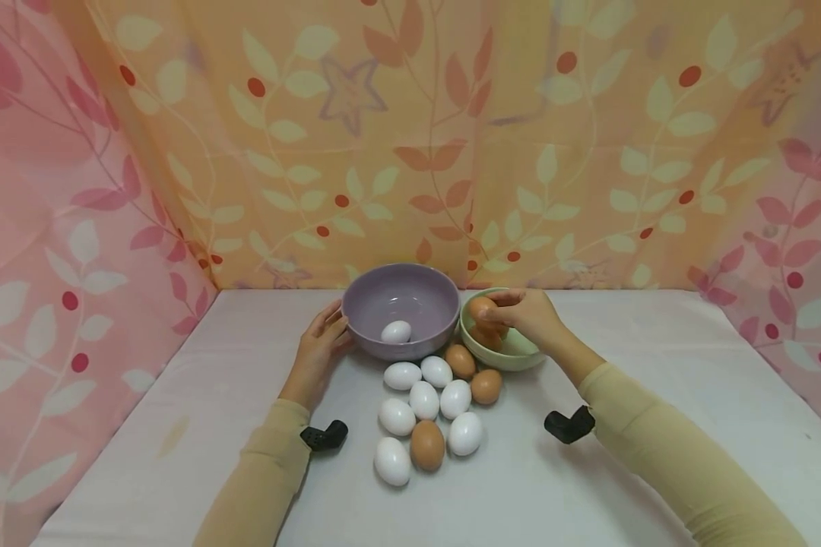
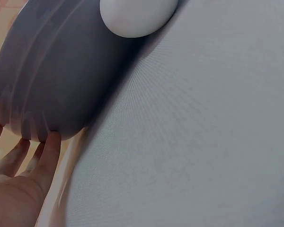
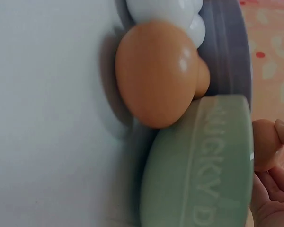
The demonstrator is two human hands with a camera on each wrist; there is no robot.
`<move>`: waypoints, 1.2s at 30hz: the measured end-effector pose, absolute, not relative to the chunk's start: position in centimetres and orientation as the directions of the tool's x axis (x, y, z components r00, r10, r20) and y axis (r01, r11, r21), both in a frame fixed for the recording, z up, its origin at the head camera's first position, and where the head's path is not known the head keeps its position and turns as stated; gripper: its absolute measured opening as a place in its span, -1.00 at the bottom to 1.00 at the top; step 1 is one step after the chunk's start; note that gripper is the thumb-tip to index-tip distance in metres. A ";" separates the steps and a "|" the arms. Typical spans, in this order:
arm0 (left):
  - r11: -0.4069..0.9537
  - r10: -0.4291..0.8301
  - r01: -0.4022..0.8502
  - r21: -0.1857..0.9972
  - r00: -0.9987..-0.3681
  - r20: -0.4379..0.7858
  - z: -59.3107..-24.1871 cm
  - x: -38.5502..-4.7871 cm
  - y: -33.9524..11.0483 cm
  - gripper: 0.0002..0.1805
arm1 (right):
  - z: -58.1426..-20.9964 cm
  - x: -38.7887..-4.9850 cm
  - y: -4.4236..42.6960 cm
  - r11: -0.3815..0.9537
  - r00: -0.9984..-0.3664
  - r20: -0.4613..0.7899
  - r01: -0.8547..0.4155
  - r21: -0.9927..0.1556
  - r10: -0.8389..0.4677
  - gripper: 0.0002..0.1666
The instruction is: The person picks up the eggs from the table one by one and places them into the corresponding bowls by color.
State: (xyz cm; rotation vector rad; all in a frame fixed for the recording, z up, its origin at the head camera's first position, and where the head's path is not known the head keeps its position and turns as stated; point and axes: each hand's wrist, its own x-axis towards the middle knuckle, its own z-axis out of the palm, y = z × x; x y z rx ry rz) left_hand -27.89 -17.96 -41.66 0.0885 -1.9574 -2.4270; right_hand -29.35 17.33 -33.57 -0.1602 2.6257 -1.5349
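My right hand (image 1: pixel 532 313) pinches a brown egg (image 1: pixel 481 309) at the green bowl (image 1: pixel 513 362); in the right wrist view the held egg (image 3: pixel 265 144) shows just beyond the rim. Under that hand, more brown egg (image 1: pixel 487 336) lies inside the bowl, partly hidden. The fingers of my left hand (image 1: pixel 320 346) touch the outside left wall of the purple bowl (image 1: pixel 402 352), fairly straight in the left wrist view. One white egg (image 1: pixel 396 332) rests inside the purple bowl.
In front of the bowls, several white eggs (image 1: pixel 423 400) lie grouped on the white cloth (image 1: pixel 554 486). Among them are a brown egg (image 1: pixel 427 445) and, nearest the green bowl, two more brown eggs (image 1: pixel 486 387). A patterned curtain (image 1: pixel 417 152) hangs close behind the bowls.
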 end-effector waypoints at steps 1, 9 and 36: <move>-0.210 -0.054 -0.018 0.978 -0.998 -0.030 -41.7 -27.9 -17.9 -0.42 | -33.7 -29.6 17.4 0.485 -0.991 -0.032 -0.034 -0.874 -0.128 -0.34; -0.208 -0.054 -0.013 0.978 -0.998 -0.025 -41.6 -27.9 -18.0 -0.43 | -34.7 -30.8 17.1 0.458 -0.995 -0.039 -0.010 -0.889 -0.097 -0.35; -0.213 -0.068 -0.009 0.977 -0.997 -0.025 -41.5 -27.7 -17.8 -0.45 | -36.5 -31.4 17.6 0.622 -0.993 0.024 -0.092 -0.778 -0.117 -0.33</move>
